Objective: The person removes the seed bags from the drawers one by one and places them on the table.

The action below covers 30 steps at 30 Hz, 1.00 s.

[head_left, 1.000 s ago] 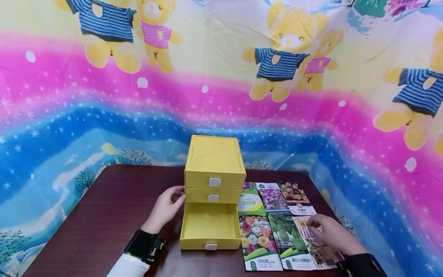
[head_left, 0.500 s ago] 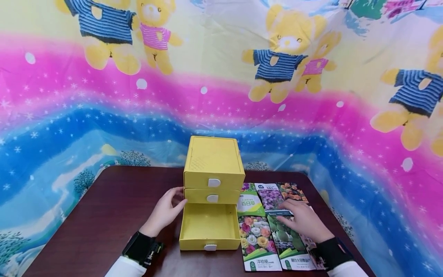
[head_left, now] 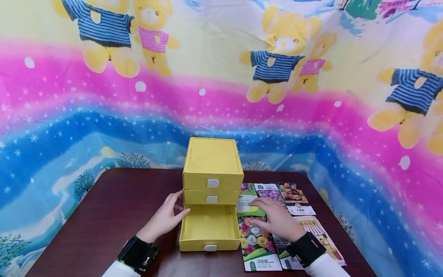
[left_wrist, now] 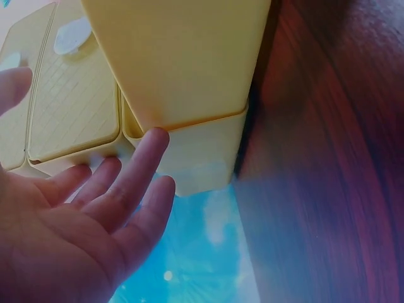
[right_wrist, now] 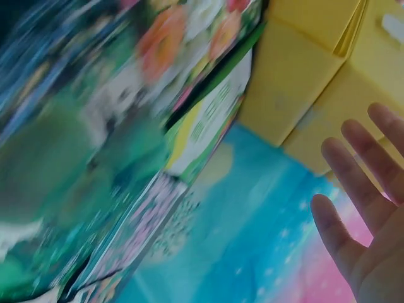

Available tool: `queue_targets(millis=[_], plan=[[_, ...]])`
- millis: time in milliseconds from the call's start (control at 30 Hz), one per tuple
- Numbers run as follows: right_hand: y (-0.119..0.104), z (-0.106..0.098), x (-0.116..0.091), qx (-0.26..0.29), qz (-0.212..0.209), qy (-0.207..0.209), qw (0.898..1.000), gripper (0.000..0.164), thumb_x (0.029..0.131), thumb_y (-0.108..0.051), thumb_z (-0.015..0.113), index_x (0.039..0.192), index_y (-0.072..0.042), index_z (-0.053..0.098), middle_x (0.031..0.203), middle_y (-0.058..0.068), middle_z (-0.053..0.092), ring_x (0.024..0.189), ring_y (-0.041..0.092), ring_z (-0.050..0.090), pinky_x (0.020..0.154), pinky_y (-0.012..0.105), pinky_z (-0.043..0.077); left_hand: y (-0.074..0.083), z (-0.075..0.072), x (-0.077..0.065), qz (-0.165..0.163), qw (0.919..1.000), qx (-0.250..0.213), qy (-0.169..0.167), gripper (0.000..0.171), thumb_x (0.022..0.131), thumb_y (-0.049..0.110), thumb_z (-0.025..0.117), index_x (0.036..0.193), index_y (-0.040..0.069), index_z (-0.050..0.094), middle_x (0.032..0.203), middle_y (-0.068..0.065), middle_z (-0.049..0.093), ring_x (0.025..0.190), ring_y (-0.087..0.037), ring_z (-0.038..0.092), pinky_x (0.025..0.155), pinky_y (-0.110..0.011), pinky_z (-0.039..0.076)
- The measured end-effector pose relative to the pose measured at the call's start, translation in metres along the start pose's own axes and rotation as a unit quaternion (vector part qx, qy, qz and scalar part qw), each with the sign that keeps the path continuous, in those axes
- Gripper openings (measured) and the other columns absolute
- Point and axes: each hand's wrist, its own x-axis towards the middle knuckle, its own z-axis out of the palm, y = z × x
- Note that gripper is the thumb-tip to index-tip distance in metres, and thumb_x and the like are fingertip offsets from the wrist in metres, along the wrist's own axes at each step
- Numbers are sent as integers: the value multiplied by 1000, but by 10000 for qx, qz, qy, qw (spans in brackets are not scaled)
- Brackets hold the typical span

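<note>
A yellow desktop drawer unit (head_left: 214, 156) stands mid-table with its bottom drawer (head_left: 210, 227) pulled out, nothing inside. Its upper two drawers are closed. My left hand (head_left: 162, 220) is at the unit's left side, thumb near the pulled-out drawer; in the left wrist view its fingers (left_wrist: 148, 158) reach along the yellow side, holding nothing. Over the seed packets hovers my right hand (head_left: 277, 220), fingers spread and empty, just right of the unit. Beneath it lie a packet with mixed roses-like blooms (head_left: 257, 240) and a green zinnia packet (head_left: 247, 207).
More packets lie in two rows: a purple-flower one (head_left: 271, 192), an orange-flower one (head_left: 293, 194) and a cream one with a striped awning (head_left: 320, 238). The dark table (head_left: 114, 215) backs onto a curtain printed with bears (head_left: 277, 69).
My right hand has swept left from the cream packet at the far right across to the packets beside the drawer unit. My left hand has shifted slightly, its thumb dropping a little lower.
</note>
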Motion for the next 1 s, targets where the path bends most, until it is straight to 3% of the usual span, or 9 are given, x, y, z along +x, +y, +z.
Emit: queue_targets(millis=[400, 567, 800, 1000], plan=[[-33, 11, 6, 576, -605, -227, 9962, 75, 90, -54, 72, 153, -23, 45, 156, 0, 44, 139, 19, 48, 111, 42, 43, -5, 0, -15, 258, 9991, 129, -302, 80, 96, 31, 73, 159, 6, 30, 150, -13, 42, 114, -23, 63, 87, -32, 56], [-43, 15, 4, 543, -535, -431, 9962, 85, 87, -64, 69, 157, -26, 37, 160, 4, 39, 141, 23, 46, 113, 43, 42, -7, -2, -24, 171, 9980, 157, -588, 87, 94, 32, 75, 161, 10, 25, 156, -11, 37, 122, -25, 61, 93, -37, 55], [-49, 21, 5, 689, -380, -566, 9953, 99, 79, -74, 69, 159, -29, 31, 164, 2, 32, 148, 25, 38, 113, 53, 40, -9, -5, -34, 250, 9944, 77, -1022, 104, 88, 40, 80, 164, 13, 15, 162, -13, 28, 128, -30, 56, 95, -45, 53], [-48, 28, 1, 555, -383, -554, 9962, 95, 84, -73, 65, 159, -25, 32, 164, 3, 31, 146, 24, 40, 113, 50, 41, -13, -5, -41, 312, 9911, -66, -1293, 114, 83, 45, 84, 165, 17, 11, 162, -15, 26, 129, -33, 55, 95, -44, 54]])
